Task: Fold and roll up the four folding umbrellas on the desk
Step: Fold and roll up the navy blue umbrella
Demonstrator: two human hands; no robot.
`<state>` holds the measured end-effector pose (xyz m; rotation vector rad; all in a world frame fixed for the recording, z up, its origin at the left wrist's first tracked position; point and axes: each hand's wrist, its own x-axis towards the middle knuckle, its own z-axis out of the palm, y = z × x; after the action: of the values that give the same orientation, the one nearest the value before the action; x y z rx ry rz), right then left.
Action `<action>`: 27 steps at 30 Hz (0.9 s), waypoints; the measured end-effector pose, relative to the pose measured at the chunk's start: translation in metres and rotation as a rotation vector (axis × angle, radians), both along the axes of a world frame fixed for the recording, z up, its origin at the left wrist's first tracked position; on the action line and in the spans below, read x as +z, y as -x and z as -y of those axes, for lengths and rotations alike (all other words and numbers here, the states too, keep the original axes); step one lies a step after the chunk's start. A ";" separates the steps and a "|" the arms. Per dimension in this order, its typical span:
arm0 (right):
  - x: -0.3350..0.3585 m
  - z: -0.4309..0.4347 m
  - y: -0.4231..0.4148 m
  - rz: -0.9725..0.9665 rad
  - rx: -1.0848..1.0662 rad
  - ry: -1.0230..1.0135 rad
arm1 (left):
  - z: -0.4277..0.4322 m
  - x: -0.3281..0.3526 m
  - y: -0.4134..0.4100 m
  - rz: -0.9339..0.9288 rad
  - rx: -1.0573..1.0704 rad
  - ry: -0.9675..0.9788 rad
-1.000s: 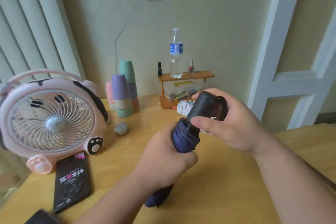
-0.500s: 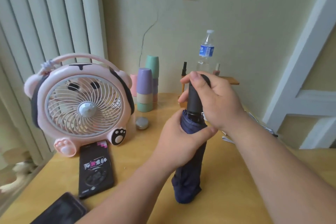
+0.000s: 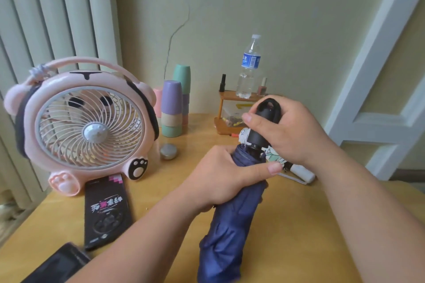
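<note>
Fingers of the left hand curled round the navy umbrella at its upper canopy, its lower end apparently resting on the counter; the right hand gripped the black handle. Another patterned umbrella lay just behind.

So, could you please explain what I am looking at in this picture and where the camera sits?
No machine here: a person wears a camera on the head, looking down at their own bare hands. The left hand grips the folded cloth of a navy umbrella; the right hand holds its black handle. On the wooden desk are a pink fan, a black phone, stacked cups, a water bottle on a small shelf, and a patterned umbrella behind the hands.
</note>
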<state>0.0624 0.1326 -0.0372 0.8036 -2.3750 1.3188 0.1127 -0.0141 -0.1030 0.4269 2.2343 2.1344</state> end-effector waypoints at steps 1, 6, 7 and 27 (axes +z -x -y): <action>-0.002 -0.004 0.002 0.098 0.007 0.042 | 0.001 0.001 -0.003 0.090 -0.125 -0.021; -0.034 -0.028 0.013 0.639 -0.053 0.475 | 0.025 -0.013 0.006 0.357 -0.762 -0.286; -0.043 -0.033 0.016 0.717 -0.067 0.577 | 0.031 -0.018 0.011 0.381 -0.813 -0.398; -0.146 0.013 0.019 0.548 -0.313 0.339 | -0.009 -0.072 0.043 0.055 0.206 -0.015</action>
<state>0.0437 0.1201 -0.1836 -0.0399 -2.4026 1.9007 0.0701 -0.0053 -0.1753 0.1411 2.3240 2.2277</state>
